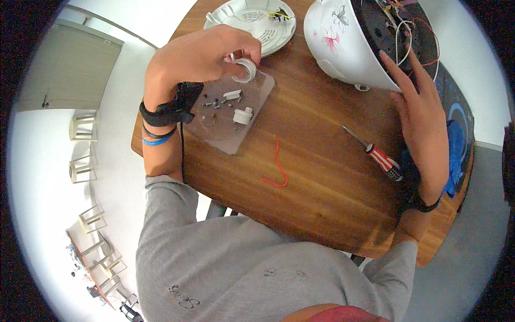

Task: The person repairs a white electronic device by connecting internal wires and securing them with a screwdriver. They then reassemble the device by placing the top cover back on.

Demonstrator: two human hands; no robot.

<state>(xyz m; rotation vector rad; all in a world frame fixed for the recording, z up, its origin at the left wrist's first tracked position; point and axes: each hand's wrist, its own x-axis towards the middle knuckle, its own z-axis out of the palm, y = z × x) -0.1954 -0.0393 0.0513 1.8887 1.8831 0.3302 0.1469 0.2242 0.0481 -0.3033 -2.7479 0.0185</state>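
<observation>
My left hand (206, 53) is closed, its fingers pinching a whitish ring-shaped piece (245, 70) above a clear plastic tray (232, 144). Screws and small white plastic parts (243, 115) lie in that tray. At the far right, a white flower-printed appliance body (338, 48), rounded like a rice cooker, lies tipped on its side. Its dark underside (383, 32) shows, with loose red and white wires. My right hand (421, 115) has its fingers stretched and apart, resting against the rim of this body. Nothing shows gripped in it.
A round white vented cover (252, 21) stands at the far edge. On the wooden table (322, 209) lie a short red wire (279, 163) and a screwdriver (382, 161) with a striped handle. Blue cloth (456, 155) sits beyond my right wrist. Stools (83, 129) line the left wall.
</observation>
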